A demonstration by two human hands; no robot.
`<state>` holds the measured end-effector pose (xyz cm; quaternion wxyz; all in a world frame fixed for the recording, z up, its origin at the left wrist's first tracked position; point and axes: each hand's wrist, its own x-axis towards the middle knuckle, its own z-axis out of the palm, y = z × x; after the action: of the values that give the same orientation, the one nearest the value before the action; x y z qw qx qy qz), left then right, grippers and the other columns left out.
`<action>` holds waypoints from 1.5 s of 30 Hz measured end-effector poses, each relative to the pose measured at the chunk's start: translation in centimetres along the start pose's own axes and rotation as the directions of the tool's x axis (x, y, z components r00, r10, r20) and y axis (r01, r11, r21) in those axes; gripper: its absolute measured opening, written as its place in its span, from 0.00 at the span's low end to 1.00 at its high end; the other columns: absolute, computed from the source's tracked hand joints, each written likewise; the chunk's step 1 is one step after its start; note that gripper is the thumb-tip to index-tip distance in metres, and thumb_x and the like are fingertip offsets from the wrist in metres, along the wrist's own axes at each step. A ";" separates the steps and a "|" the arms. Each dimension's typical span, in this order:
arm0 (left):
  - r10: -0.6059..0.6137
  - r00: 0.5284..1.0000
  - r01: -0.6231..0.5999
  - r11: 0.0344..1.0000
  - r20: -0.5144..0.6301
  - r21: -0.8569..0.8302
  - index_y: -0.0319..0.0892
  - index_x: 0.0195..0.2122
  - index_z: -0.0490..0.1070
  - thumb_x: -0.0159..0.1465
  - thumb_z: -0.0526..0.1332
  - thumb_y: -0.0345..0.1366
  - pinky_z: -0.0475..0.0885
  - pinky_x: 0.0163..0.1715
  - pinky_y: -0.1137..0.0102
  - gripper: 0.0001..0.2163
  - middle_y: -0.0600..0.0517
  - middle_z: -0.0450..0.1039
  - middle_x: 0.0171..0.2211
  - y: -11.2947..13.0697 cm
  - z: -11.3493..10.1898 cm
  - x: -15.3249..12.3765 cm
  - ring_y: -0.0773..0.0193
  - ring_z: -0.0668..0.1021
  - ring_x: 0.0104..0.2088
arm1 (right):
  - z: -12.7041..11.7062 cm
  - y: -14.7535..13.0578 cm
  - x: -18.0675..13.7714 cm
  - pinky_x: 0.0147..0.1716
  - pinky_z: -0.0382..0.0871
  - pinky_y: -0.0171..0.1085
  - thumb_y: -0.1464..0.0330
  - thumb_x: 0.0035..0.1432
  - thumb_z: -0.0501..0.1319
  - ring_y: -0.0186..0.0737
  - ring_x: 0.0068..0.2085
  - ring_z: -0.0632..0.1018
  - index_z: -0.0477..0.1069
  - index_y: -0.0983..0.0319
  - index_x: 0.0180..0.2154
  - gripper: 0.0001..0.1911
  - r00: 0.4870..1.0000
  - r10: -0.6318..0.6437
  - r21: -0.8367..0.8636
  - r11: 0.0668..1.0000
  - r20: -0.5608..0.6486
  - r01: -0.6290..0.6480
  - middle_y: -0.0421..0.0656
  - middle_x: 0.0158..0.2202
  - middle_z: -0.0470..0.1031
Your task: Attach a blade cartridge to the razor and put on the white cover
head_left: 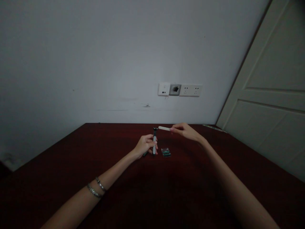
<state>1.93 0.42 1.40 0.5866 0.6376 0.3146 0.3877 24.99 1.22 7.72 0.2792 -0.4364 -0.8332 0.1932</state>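
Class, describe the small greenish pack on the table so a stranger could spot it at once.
Find the dark red table below the white wall sockets. Near its middle, just right of the left hand, lies the greenish pack. It alone lies loose: the slim handle is in that hand, the white strip in the right hand.

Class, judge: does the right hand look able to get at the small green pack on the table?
Probably yes: the green pack lies uncovered close beside the right hand, though its fingers pinch a white strip.
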 end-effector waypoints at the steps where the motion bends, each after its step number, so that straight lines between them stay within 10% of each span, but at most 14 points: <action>1: -0.003 1.000 0.003 1.000 0.013 0.004 0.38 0.34 0.62 0.53 0.61 0.39 0.70 0.15 0.74 0.13 0.53 0.71 0.21 -0.1 0.1 0.0 0.63 0.76 0.18 | 0.3 -0.5 0.2 0.27 0.56 0.34 0.55 0.56 0.51 0.34 0.26 0.65 0.70 0.64 0.25 0.21 1.000 -0.025 0.014 1.000 -0.001 0.025 0.40 0.22 0.67; 22: 0.198 0.977 -0.206 0.973 0.082 0.101 0.37 0.35 0.62 0.55 0.60 0.34 0.70 0.27 0.70 0.09 0.51 0.70 0.25 0.3 -0.9 0.3 0.66 0.75 0.23 | -0.4 1.7 -0.2 0.21 0.51 0.33 0.54 0.54 0.53 0.30 0.19 0.60 0.70 0.64 0.26 0.20 0.994 0.091 0.243 0.965 0.058 -0.102 0.36 0.16 0.60; 32: 0.398 0.915 -0.375 0.769 0.071 0.517 0.40 0.36 0.71 0.58 0.55 0.28 0.66 0.41 0.70 0.07 0.51 0.73 0.34 1.1 -1.8 0.0 0.64 0.74 0.37 | -0.5 -3.8 -0.8 0.18 0.50 0.32 0.55 0.55 0.55 0.28 0.17 0.61 0.74 0.64 0.29 0.19 0.931 -0.014 0.210 0.975 0.366 -0.067 0.36 0.14 0.63; 45: 0.421 0.900 -0.403 0.711 0.110 0.576 0.40 0.38 0.71 0.59 0.55 0.29 0.66 0.40 0.71 0.09 0.51 0.74 0.36 2.0 -2.5 -0.3 0.63 0.74 0.38 | -0.9 -4.1 -0.7 0.17 0.51 0.31 0.55 0.54 0.56 0.28 0.17 0.61 0.75 0.64 0.29 0.19 0.947 -0.007 0.185 0.981 0.323 -0.055 0.37 0.14 0.63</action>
<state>-0.50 1.23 3.35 0.2551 0.8348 0.2767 0.4018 23.34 -1.52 10.59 0.1777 -0.3804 -0.8397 0.3443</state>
